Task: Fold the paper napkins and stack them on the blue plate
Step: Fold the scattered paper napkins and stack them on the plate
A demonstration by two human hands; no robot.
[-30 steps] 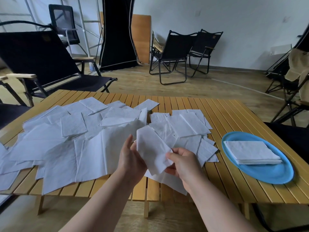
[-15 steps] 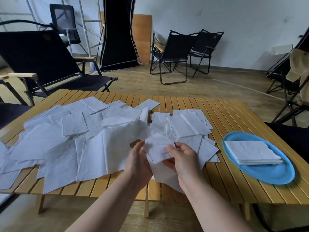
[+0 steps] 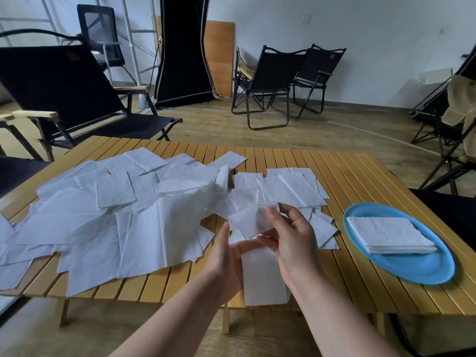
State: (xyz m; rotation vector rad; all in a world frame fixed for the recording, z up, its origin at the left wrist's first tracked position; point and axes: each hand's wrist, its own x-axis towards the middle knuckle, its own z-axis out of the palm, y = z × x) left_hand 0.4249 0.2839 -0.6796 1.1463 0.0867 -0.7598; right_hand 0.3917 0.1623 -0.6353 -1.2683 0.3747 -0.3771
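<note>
Both of my hands hold one white paper napkin (image 3: 260,269) above the near edge of the wooden table (image 3: 360,181). My right hand (image 3: 291,243) pinches its upper flap (image 3: 247,220) between thumb and fingers. My left hand (image 3: 226,256) grips the napkin from the left, and the lower half hangs down between my wrists. Several loose napkins (image 3: 134,210) lie spread over the left and middle of the table. To the right sits the blue plate (image 3: 417,271), bearing a neat stack of folded napkins (image 3: 389,234).
Black folding chairs stand around: a large one (image 3: 67,99) behind the table's left, two (image 3: 283,78) at the back wall, another (image 3: 453,140) at the right with a beige garment. The plate sits close to the table's right front corner.
The napkin has been folded over: its top flap has come down toward me and the lower half now hangs below the table edge. Both hands have shifted slightly right and nearer.
</note>
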